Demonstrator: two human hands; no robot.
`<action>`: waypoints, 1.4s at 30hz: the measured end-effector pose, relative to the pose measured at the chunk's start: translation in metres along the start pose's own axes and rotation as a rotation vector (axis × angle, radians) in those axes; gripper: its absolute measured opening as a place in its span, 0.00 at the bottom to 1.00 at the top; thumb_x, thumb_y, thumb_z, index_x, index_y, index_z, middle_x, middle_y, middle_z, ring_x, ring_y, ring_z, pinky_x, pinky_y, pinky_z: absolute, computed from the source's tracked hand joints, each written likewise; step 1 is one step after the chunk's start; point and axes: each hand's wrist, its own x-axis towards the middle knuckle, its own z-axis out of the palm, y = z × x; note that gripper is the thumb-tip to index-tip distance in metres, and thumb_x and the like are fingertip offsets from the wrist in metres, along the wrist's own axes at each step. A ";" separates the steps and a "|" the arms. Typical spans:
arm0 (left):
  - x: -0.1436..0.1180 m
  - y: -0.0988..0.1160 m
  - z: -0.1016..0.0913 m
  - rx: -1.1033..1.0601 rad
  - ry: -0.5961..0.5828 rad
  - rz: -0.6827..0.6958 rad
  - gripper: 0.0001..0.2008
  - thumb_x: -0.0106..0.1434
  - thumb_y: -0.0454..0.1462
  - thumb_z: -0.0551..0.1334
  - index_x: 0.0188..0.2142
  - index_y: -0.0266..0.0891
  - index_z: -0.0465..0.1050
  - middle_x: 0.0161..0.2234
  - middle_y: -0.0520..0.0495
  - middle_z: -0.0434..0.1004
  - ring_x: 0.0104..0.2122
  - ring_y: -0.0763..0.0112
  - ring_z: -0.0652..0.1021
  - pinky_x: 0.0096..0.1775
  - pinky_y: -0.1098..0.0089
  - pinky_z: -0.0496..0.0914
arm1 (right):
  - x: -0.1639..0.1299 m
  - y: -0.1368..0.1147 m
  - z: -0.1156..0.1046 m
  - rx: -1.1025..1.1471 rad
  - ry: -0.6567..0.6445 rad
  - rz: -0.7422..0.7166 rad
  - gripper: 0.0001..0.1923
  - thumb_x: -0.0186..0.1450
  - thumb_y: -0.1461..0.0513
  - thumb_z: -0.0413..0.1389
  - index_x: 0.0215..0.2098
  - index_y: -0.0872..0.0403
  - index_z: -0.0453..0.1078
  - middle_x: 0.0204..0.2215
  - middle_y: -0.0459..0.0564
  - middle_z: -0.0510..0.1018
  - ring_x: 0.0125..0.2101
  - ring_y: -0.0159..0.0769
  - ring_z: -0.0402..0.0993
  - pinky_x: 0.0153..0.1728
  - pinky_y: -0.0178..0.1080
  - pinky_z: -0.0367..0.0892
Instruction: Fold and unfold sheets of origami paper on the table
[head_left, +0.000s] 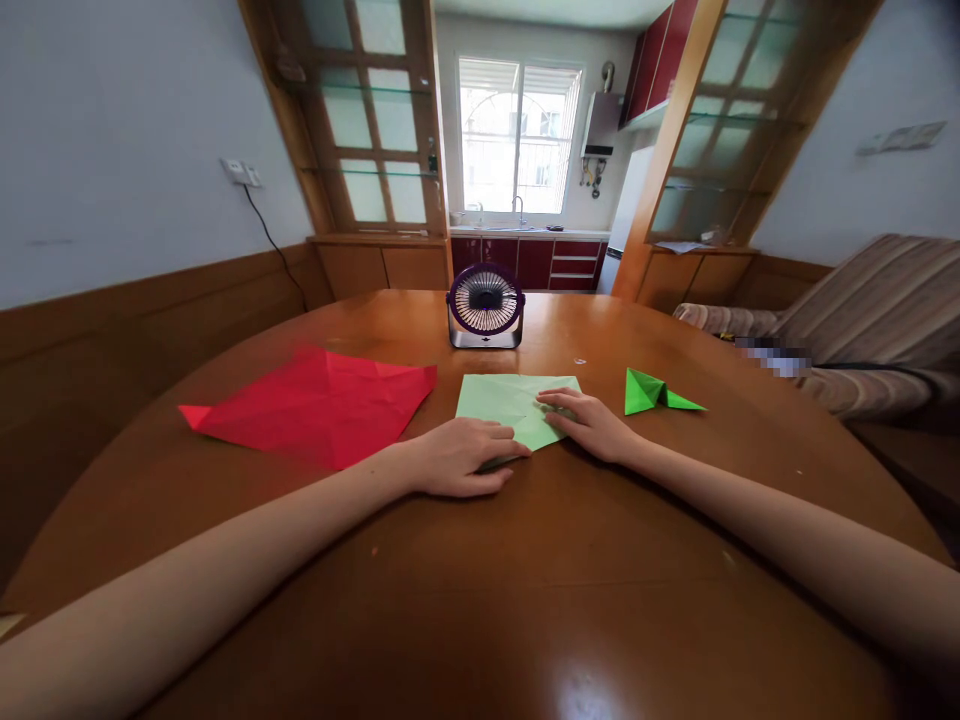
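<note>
A light green paper, partly folded, lies on the round wooden table in front of me. My left hand rests palm down on its near left corner, fingers together and flat. My right hand presses flat on its right edge, fingers spread. Neither hand grips anything. A creased red paper sheet lies to the left of my left hand. A bright green folded paper shape sits to the right of my right hand.
A small purple desk fan stands at the far middle of the table. A striped sofa is on the right. Wooden glass-paned partitions and a kitchen with a window lie beyond the table.
</note>
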 end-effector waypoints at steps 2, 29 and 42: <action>0.001 -0.001 0.000 -0.008 -0.003 -0.006 0.18 0.68 0.39 0.52 0.56 0.39 0.66 0.40 0.44 0.75 0.38 0.64 0.75 0.42 0.68 0.67 | 0.000 0.000 0.001 -0.003 -0.001 -0.005 0.18 0.69 0.56 0.50 0.54 0.54 0.70 0.53 0.56 0.74 0.52 0.45 0.71 0.55 0.51 0.66; -0.002 -0.006 -0.003 0.040 0.010 -0.010 0.16 0.67 0.37 0.54 0.52 0.42 0.72 0.38 0.47 0.73 0.35 0.67 0.75 0.39 0.71 0.67 | 0.000 -0.005 0.002 -0.074 -0.055 -0.043 0.17 0.69 0.59 0.49 0.53 0.56 0.70 0.53 0.59 0.72 0.52 0.44 0.71 0.54 0.51 0.67; -0.030 0.001 -0.015 0.013 0.081 0.015 0.15 0.64 0.33 0.53 0.46 0.42 0.76 0.36 0.46 0.71 0.33 0.69 0.73 0.37 0.70 0.68 | -0.003 -0.003 -0.003 -0.083 -0.073 -0.054 0.16 0.70 0.59 0.49 0.52 0.53 0.71 0.54 0.57 0.72 0.53 0.44 0.70 0.55 0.52 0.66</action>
